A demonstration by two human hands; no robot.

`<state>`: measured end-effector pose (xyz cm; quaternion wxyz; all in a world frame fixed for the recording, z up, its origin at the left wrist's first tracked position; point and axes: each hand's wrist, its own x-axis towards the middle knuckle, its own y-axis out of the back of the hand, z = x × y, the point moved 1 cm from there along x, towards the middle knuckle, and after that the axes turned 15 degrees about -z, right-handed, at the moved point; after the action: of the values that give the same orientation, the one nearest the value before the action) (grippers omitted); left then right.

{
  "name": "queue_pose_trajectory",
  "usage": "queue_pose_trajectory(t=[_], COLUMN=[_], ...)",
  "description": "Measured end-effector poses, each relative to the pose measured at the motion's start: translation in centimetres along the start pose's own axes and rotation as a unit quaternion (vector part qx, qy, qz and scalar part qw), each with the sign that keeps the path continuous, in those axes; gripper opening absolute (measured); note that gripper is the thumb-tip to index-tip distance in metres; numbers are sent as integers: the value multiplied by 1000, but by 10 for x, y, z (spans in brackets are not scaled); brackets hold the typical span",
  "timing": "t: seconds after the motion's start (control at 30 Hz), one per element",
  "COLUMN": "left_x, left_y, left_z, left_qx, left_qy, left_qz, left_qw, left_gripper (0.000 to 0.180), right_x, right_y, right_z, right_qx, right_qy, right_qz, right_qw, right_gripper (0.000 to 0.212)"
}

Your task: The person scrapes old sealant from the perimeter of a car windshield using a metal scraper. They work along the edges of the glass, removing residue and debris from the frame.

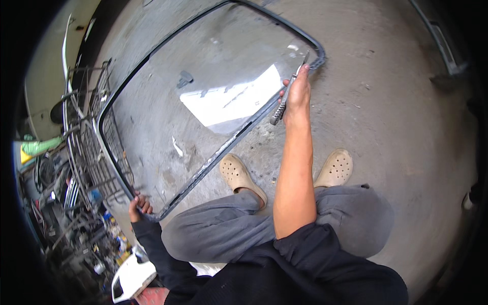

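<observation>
A large car window glass [244,99] stretches out before me, edged all round by a black rubber seal [133,73]. Bright white light reflects off its middle. My left hand [141,206] is closed round the near left corner of this glass, fingers wrapped over the edge. In my right hand [299,96] is a utility knife [279,113] with a silver patterned handle. Its blade points away from me, close to the right corner of the seal. Pale scraped residue runs along the near edge, between my hands.
Metal racks [84,132] and piled car parts [66,213] crowd the left side. A white panel [133,277] lies at the lower left. My tan clogs [338,166] stand on the concrete floor [386,117] near the glass. A dark-framed part [445,46] lies at the far right.
</observation>
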<state>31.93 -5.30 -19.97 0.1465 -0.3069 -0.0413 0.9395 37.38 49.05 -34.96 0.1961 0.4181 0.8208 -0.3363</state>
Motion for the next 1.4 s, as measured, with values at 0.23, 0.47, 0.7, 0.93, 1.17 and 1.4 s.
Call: queue_pose_trajectory(t=[0.23,0.47,0.7,0.93,1.17,1.4], left_x=[30,49,86,119,120,126], left_y=[6,42,73,78,75,92], left_z=[8,-24,-70,-107,-115,-126], left_qx=[-22,75,-54,-228,-196,-138], left_qy=[182,207,86,-55,-16,41], left_qz=[155,231,-69,-112,-73,26], left_qw=[971,947,992,966,978,989], left_gripper=[39,48,89,62,57,45], right_x=[-6,-50,-48,-84,-90,-82], right_y=[-13,-61,-7,26,2,-15], right_z=[27,36,42,103,146,152], right_qx=[-38,-112,-267,-402,-425,-475], right_qy=[-49,-17,-36,-86,-61,-67], right_qz=[-125,-297,-201,-208,-190,-112], right_qw=[990,948,942,888,883,870], right_gripper=[37,22,39,33,36,51])
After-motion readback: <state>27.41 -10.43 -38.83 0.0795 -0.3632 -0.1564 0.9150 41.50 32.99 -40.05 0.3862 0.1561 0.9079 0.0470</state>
